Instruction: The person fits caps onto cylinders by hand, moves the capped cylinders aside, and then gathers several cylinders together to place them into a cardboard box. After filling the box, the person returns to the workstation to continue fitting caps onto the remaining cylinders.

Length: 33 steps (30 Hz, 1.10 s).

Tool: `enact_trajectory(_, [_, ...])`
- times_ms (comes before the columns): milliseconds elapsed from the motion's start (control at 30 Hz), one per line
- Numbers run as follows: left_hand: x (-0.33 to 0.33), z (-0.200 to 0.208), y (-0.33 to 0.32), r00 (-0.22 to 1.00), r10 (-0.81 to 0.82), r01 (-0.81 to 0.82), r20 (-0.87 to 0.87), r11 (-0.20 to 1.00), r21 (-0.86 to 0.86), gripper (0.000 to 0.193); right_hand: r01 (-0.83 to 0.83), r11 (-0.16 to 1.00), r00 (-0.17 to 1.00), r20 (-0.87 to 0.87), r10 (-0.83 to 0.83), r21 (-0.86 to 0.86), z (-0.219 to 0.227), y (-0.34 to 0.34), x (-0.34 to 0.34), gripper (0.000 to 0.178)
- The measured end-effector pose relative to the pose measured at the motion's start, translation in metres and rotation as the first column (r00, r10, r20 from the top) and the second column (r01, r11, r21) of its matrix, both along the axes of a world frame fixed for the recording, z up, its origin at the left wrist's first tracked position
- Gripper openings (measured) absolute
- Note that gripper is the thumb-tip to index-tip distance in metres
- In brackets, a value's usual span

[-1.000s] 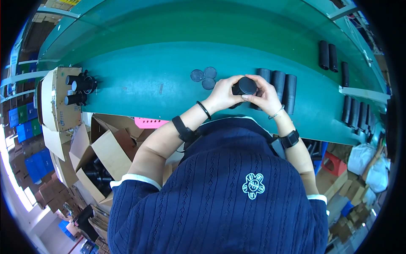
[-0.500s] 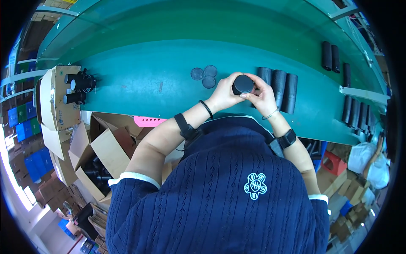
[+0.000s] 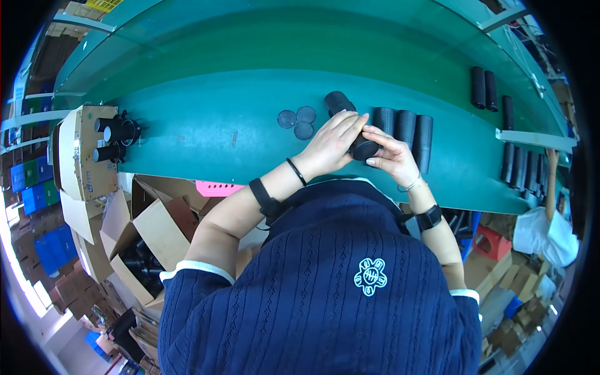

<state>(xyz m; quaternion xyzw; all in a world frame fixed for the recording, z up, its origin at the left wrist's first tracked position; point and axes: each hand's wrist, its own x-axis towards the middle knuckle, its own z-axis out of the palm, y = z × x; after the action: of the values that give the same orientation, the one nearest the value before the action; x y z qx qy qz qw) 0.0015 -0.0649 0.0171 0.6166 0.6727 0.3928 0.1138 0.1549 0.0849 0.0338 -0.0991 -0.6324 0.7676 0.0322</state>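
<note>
head view: both hands at the centre of the frame, closed on one black cylinder, which lies tilted over the green bench, its far end toward the upper left and its round capped end facing the lower edge. left hand: fingers laid together across the cylinder's middle, gripping and hiding that stretch of it. right hand: thumb and fingers curled at the capped end, gripping there. whether the cylinder touches the bench surface cannot be told. just left of the hands, three dark discs lie flat in a close cluster. just right of them, three ribbed black tubes lie side by side, partly behind the right hand's fingers. upper right of the frame: a pair of dark tubes, with a single tube near them. farther down the right side: a row of dark tubes, and beside it a co-worker's arm in a white sleeve. left of frame: cardboard box with black cylindrical parts at its side. lower left: open carton holding dark pieces, near a pink perforated item. lower right: red stool.
</note>
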Motion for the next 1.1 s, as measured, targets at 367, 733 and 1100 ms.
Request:
enact_trajectory(367, [-0.016,0.006,-0.005,0.387,-0.084,0.0,0.918,0.996,0.091,0.053,0.008,0.984,0.999,-0.041,-0.001,0.18,0.014,0.024,-0.016,0.091])
enact_trajectory(733, [-0.019,-0.001,-0.011,-0.194,-0.227,-0.169,0.954,0.966,0.196,0.054,0.047,0.322,0.998,-0.034,-0.045,0.946,0.031,-0.011,-0.04,0.091])
enact_trajectory(1100, [-0.029,0.011,-0.003,-0.084,-0.269,-0.069,0.959,0.962,0.264,0.061,-0.021,0.676,1.0,0.008,0.021,0.736,0.009,-0.014,-0.023,0.089])
